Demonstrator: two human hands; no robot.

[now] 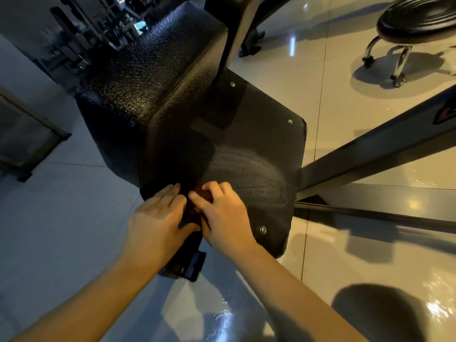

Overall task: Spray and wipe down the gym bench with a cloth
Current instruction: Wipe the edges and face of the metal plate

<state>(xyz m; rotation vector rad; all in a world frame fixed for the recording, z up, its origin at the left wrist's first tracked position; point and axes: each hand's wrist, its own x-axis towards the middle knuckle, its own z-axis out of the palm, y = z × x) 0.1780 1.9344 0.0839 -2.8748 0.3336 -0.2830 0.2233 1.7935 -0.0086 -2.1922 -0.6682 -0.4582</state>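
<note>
The black padded gym bench (153, 77) runs from the top centre down to the middle, with a flat black seat panel (249, 149) to its right showing pale wipe streaks. A dark cloth (177, 154) lies draped over the bench's near end. My left hand (158, 218) and my right hand (222, 213) meet at the cloth's near edge. The right fingers are curled and pinch a dark reddish fold of cloth (206, 195). The left fingers lie on the cloth and its thumb pinches the fold from below. No spray bottle is in view.
A black stool on chrome legs with castors (404, 33) stands at the top right. A dark metal frame bar (370, 149) slants across the right side. A bench foot (190, 265) sits on the glossy tiled floor (61, 230) below my hands.
</note>
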